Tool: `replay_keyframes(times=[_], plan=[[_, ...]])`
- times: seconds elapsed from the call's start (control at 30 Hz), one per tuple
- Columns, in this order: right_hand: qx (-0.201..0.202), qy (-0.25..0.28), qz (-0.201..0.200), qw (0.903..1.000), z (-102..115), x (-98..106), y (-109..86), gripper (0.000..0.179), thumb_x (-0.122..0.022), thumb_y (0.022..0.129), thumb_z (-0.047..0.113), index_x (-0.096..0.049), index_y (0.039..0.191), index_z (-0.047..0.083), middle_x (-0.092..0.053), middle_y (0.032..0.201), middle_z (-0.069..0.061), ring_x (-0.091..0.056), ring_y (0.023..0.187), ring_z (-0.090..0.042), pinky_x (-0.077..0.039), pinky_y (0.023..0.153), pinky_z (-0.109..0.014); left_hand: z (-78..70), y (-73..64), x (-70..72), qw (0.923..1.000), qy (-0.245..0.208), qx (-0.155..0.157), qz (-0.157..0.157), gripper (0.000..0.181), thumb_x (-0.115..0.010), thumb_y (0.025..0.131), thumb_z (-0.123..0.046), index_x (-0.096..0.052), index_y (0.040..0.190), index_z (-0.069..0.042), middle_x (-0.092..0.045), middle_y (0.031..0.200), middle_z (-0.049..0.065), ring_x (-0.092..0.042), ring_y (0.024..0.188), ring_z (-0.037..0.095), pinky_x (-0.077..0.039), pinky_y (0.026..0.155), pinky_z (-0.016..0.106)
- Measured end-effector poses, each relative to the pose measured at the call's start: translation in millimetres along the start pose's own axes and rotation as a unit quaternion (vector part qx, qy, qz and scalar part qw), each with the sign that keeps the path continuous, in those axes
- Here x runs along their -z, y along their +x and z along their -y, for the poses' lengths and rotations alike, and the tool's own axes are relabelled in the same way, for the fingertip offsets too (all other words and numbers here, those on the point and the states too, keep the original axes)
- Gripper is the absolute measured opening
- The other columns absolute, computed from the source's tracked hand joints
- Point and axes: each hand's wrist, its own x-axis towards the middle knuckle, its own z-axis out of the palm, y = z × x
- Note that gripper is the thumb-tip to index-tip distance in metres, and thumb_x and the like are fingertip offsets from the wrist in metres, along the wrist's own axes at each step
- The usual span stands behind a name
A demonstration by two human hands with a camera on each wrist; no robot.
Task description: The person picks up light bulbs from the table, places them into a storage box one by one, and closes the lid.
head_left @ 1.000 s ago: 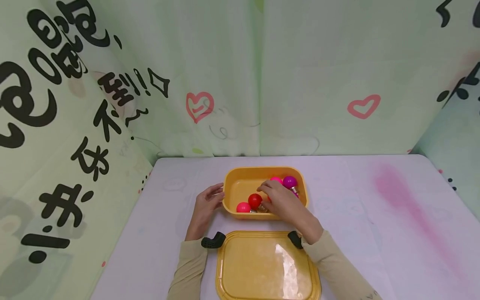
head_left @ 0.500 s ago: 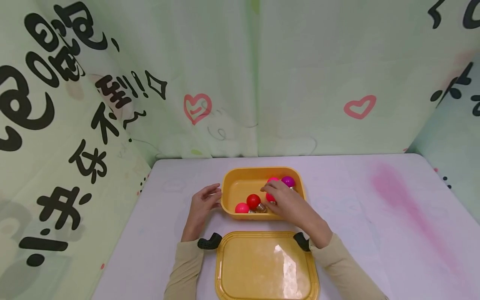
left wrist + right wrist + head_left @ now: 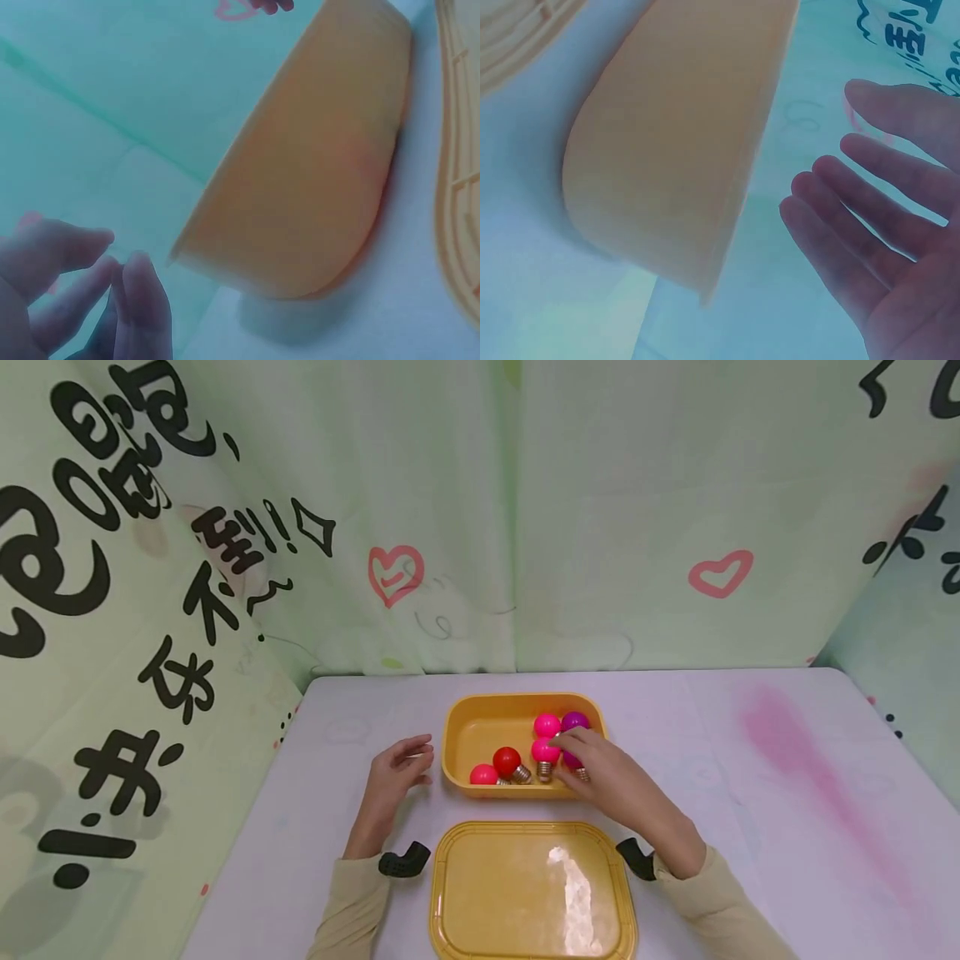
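A deep yellow plastic container (image 3: 480, 718) holds several toy light bulbs with metal screw bases. A red bulb (image 3: 507, 762) and a pink bulb (image 3: 483, 775) lie near its front wall. Toward the right side are two more pink ones and purple bulbs, one purple bulb (image 3: 575, 720) at the back. My right hand (image 3: 615, 777) hovers over the container's right edge and partly covers a purple bulb. In the right wrist view its fingers (image 3: 862, 217) are spread, with nothing in them. My left hand (image 3: 392, 783) is just left of the container, fingers loosely bent, holding nothing.
A flat yellow lid (image 3: 532, 893) lies on the pale table (image 3: 750, 827) in front of the container. A light green curtain (image 3: 622, 527) with drawn hearts and black writing hangs around the table's back and sides.
My right hand has shifted right from over the middle of the container, uncovering pink bulbs and their bases. My left hand has drawn away from the container's left rim.
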Motion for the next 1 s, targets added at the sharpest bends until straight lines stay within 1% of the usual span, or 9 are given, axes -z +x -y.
replay_keyframes(times=[0.1,0.23,0.33,0.43,0.57,0.77,0.9,1.0], plan=[[-0.007,0.007,-0.001,0.9999,-3,5,-7.0,0.037,-0.080,0.083,0.013,-0.067,0.115,-0.001,-0.062,0.106,-0.009,-0.061,0.095,-0.023,-0.057,0.083,-0.039,-1.1,-7.2,1.4,1.0000,0.007,0.005,0.004,0.039,-0.066,0.095,-0.012,-0.061,0.131,-0.001,-0.062,0.122,0.019,-0.060,0.103,0.037,-0.057,0.071,0.022],[-0.009,0.010,-0.005,0.9999,-8,9,-17.2,0.034,-0.079,0.084,0.013,-0.067,0.113,0.001,-0.063,0.110,-0.010,-0.061,0.101,-0.026,-0.056,0.087,-0.042,-1.6,-15.9,2.6,0.9998,0.015,0.010,0.007,0.040,-0.067,0.094,-0.010,-0.060,0.132,-0.001,-0.061,0.124,0.021,-0.061,0.102,0.036,-0.057,0.072,0.022],[-0.012,0.014,-0.010,0.9998,-11,12,-24.5,0.033,-0.078,0.085,0.013,-0.067,0.114,0.002,-0.064,0.112,-0.010,-0.062,0.103,-0.027,-0.055,0.089,-0.044,-1.6,-22.0,3.8,0.9996,0.022,0.011,0.010,0.041,-0.067,0.094,-0.009,-0.059,0.133,-0.001,-0.062,0.124,0.022,-0.062,0.103,0.036,-0.058,0.074,0.023],[-0.029,0.022,-0.011,0.9993,-14,16,-31.4,0.034,-0.078,0.085,0.011,-0.066,0.116,0.002,-0.065,0.110,-0.008,-0.063,0.096,-0.024,-0.057,0.085,-0.042,-2.1,-28.8,6.3,0.9993,0.031,0.011,0.016,0.041,-0.067,0.094,-0.009,-0.058,0.133,0.000,-0.062,0.123,0.021,-0.064,0.103,0.035,-0.058,0.076,0.024],[-0.067,0.037,-0.004,0.9970,-16,20,-41.0,0.036,-0.077,0.086,0.012,-0.065,0.118,0.001,-0.065,0.111,-0.009,-0.065,0.090,-0.024,-0.058,0.078,-0.040,-2.6,-38.2,11.6,0.9990,0.030,0.021,0.027,0.042,-0.067,0.094,-0.011,-0.058,0.133,0.001,-0.063,0.123,0.021,-0.065,0.103,0.034,-0.058,0.078,0.026],[-0.122,0.076,0.025,0.9893,-20,24,-55.3,0.037,-0.075,0.088,0.014,-0.063,0.119,-0.001,-0.065,0.112,-0.013,-0.068,0.088,-0.025,-0.059,0.076,-0.042,-5.1,-52.0,17.6,0.9976,0.027,0.052,0.036,0.042,-0.069,0.092,-0.013,-0.060,0.132,-0.001,-0.065,0.122,0.019,-0.066,0.101,0.031,-0.059,0.078,0.029],[-0.142,0.106,0.051,0.9829,-24,22,-63.7,0.037,-0.074,0.088,0.012,-0.063,0.119,-0.003,-0.065,0.111,-0.014,-0.067,0.089,-0.024,-0.059,0.075,-0.037,-6.4,-59.3,18.1,0.9963,0.032,0.068,0.043,0.042,-0.070,0.092,-0.013,-0.060,0.131,-0.002,-0.066,0.121,0.018,-0.067,0.099,0.027,-0.059,0.078,0.032],[-0.154,0.126,0.070,0.9775,-26,19,-70.0,0.038,-0.075,0.087,0.012,-0.063,0.120,-0.003,-0.066,0.110,-0.012,-0.065,0.088,-0.019,-0.059,0.074,-0.031,-3.7,-63.5,17.8,0.9950,0.036,0.077,0.053,0.042,-0.070,0.092,-0.013,-0.060,0.131,-0.002,-0.066,0.120,0.018,-0.066,0.098,0.025,-0.059,0.079,0.032]])
